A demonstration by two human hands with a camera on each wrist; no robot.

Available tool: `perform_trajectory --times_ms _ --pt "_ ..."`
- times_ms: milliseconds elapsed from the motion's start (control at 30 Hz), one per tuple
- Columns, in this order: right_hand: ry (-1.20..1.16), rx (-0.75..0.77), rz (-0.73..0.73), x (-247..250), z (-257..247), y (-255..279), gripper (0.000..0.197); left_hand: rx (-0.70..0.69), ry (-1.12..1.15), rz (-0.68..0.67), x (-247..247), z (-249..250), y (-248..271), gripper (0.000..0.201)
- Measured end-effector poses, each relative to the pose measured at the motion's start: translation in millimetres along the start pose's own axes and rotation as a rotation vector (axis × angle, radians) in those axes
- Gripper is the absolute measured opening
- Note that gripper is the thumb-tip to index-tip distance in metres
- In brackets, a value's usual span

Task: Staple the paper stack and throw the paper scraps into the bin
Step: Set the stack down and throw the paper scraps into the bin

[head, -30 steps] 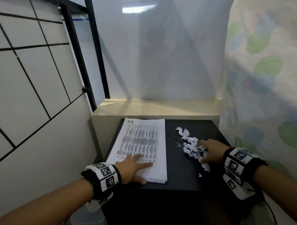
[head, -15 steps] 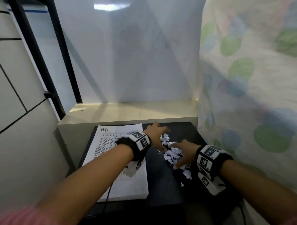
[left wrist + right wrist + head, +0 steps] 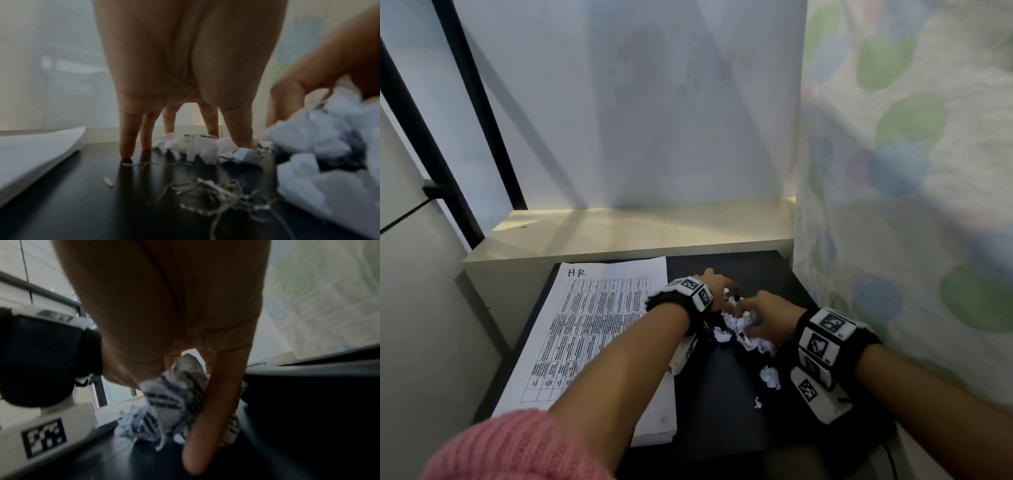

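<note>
A white printed paper stack (image 3: pixel 599 329) marked "HR" lies on the left half of the black table (image 3: pixel 715 421). Crumpled paper scraps (image 3: pixel 739 325) are heaped to its right. My left hand (image 3: pixel 722 291) reaches across the stack, its straight fingers (image 3: pixel 127 152) standing tip-down on the table at the far side of the scraps (image 3: pixel 189 141). My right hand (image 3: pixel 763 313) grips a bunch of scraps (image 3: pixel 174 395) between thumb (image 3: pixel 207 426) and curled fingers. One loose scrap (image 3: pixel 770 377) and a tiny bit (image 3: pixel 757 402) lie nearer me. No stapler or bin is in view.
A cream ledge (image 3: pixel 637 233) runs behind the table, below a pale wall. A curtain with green and blue spots (image 3: pixel 893 222) hangs close on the right. Black frame bars (image 3: pixel 482 137) stand at the back left. Thin paper shreds (image 3: pixel 216 194) litter the tabletop.
My left hand has left the paper stack and crossed right to the scraps. My right hand has closed on a bunch of them, and the heap is pulled together. The head view swung right.
</note>
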State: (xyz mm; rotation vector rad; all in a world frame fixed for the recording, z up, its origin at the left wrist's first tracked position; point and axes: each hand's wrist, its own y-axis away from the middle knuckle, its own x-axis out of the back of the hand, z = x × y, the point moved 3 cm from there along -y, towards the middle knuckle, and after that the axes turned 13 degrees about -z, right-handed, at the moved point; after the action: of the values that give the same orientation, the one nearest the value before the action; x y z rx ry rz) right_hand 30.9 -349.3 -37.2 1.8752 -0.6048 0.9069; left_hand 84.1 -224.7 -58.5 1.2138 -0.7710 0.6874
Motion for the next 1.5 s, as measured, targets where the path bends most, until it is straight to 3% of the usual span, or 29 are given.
perform_trajectory --times_ms 133,233,300,533,700,867,1000,1067,1167,1233,1300,1433,1500 --pt "0.011 0.066 0.076 12.3 -1.8 13.4 0.028 -0.015 -0.039 0.05 1.8 6.9 0.7 0.039" --pt "-0.036 0.099 0.158 21.3 0.2 21.5 0.009 -0.065 -0.003 0.098 3.7 8.0 1.6 0.03" --pt "-0.064 0.107 0.166 23.7 3.6 26.7 0.012 -0.064 0.0 0.087 1.5 8.1 0.9 0.028" --pt "-0.086 0.076 0.062 6.8 13.3 46.5 0.012 -0.029 0.124 0.133 22.9 1.6 24.2 0.029" --pt "-0.012 0.111 -0.032 -25.1 2.6 46.3 0.028 -0.072 0.208 0.166 18.8 -5.8 48.0 0.025" --pt "0.02 0.104 -0.004 -31.3 -4.8 40.7 0.025 -0.026 0.139 0.068 -10.3 -4.7 52.1 0.032" --pt "-0.012 0.08 0.014 -29.4 -8.3 30.5 0.015 0.018 0.126 0.073 -22.5 -2.9 49.1 0.037" --pt "-0.032 0.046 0.022 -27.4 -9.4 27.1 0.024 0.029 0.119 0.063 -25.7 -1.3 48.2 0.045" --pt "-0.037 0.018 0.024 -23.1 -10.1 24.9 0.01 0.037 0.139 0.03 -31.3 -1.8 39.9 0.061" --pt "-0.068 -0.005 0.036 -18.8 -6.2 25.2 0.012 0.036 0.137 0.035 -34.1 -0.6 36.7 0.065" --pt "-0.104 -0.012 0.077 -11.9 -1.4 28.7 0.028 0.031 0.125 0.041 -35.1 1.6 36.7 0.064" --pt "-0.175 -0.031 0.152 4.4 7.8 37.2 0.013 -0.021 0.094 0.087 -32.0 7.4 36.5 0.052" --pt "-0.203 -0.026 0.189 11.9 10.1 39.8 0.021 -0.032 0.126 0.107 -29.0 7.8 38.7 0.041"
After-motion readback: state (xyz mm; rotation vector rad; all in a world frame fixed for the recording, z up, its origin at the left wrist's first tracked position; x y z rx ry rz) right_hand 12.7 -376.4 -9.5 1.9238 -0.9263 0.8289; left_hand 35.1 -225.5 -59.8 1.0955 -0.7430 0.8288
